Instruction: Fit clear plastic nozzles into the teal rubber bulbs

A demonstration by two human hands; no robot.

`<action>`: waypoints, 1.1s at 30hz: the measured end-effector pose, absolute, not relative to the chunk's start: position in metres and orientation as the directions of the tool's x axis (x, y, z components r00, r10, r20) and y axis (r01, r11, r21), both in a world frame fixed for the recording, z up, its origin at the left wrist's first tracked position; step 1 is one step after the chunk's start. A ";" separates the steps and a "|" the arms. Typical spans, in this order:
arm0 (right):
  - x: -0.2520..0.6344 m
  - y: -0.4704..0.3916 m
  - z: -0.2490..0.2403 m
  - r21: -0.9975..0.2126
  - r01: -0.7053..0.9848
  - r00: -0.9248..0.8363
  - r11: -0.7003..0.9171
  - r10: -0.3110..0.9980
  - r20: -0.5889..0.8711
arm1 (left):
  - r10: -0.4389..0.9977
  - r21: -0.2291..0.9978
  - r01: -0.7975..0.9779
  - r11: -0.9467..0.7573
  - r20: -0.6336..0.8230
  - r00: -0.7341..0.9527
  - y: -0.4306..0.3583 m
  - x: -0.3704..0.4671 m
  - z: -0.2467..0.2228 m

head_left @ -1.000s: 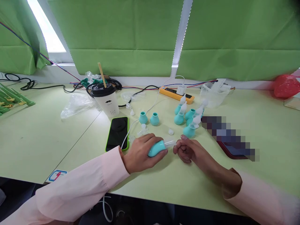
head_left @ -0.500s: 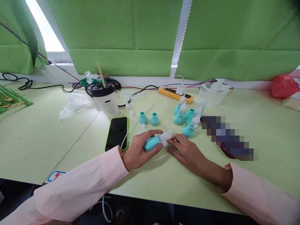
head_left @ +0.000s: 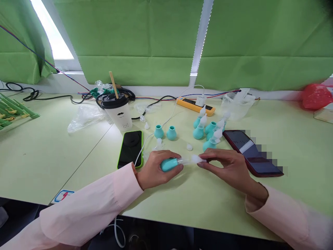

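Observation:
Lying on its side, a teal nasal aspirator bulb (head_left: 169,164) with a clear tube (head_left: 184,161) is gripped between the thumb and fingers of my left hand (head_left: 157,168). My right hand (head_left: 226,166) pinches the pointed end of a white soft tip (head_left: 196,159), which sits against the tube's right end. How far the tip is on the tube I cannot tell. Just behind lies a loose white tip (head_left: 189,147). Two open teal bulbs (head_left: 171,133) stand farther back. To their right is a cluster of teal bulbs (head_left: 198,132), several with tubes and white tips.
A green-edged phone (head_left: 130,149) lies left of my left hand, a red-edged phone (head_left: 253,154) at the right. Behind are a lidded paper cup (head_left: 120,116), clear plastic wrap (head_left: 87,117) and an orange power strip (head_left: 194,105). A white cable (head_left: 143,146) runs beside the green-edged phone.
My right hand has moved right and up from the table, and its fingers have closed on a white tip, now in line with the tube. The bulb in my left hand has hardly moved.

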State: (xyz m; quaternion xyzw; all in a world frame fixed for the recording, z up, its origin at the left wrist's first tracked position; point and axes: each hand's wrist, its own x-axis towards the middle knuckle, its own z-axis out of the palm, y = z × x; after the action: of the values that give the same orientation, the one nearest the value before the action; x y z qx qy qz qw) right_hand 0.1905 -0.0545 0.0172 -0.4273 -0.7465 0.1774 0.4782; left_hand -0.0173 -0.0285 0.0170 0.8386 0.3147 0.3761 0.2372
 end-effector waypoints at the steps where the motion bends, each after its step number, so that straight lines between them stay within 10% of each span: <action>1: 0.192 -0.054 0.018 -0.659 0.458 -0.204 0.596 0.792 0.575 | 0.698 0.625 0.349 -0.699 0.488 0.524 -0.029 -0.017 0.017; 16: 0.201 -0.050 0.024 -0.650 0.407 -0.523 0.642 0.747 0.410 | 0.584 0.579 0.247 -0.777 0.516 0.627 -0.029 -0.016 0.014; 33: 0.194 -0.052 0.024 -0.822 0.339 -0.500 0.457 0.828 0.254 | 0.458 0.444 0.208 -0.872 0.590 0.665 -0.028 -0.019 0.007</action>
State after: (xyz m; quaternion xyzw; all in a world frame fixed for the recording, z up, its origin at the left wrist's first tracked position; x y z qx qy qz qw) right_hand 0.1936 -0.0516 0.0240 -0.3718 -0.7851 0.3652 0.3347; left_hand -0.0190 -0.0284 0.0070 0.8961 0.1858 0.3646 0.1720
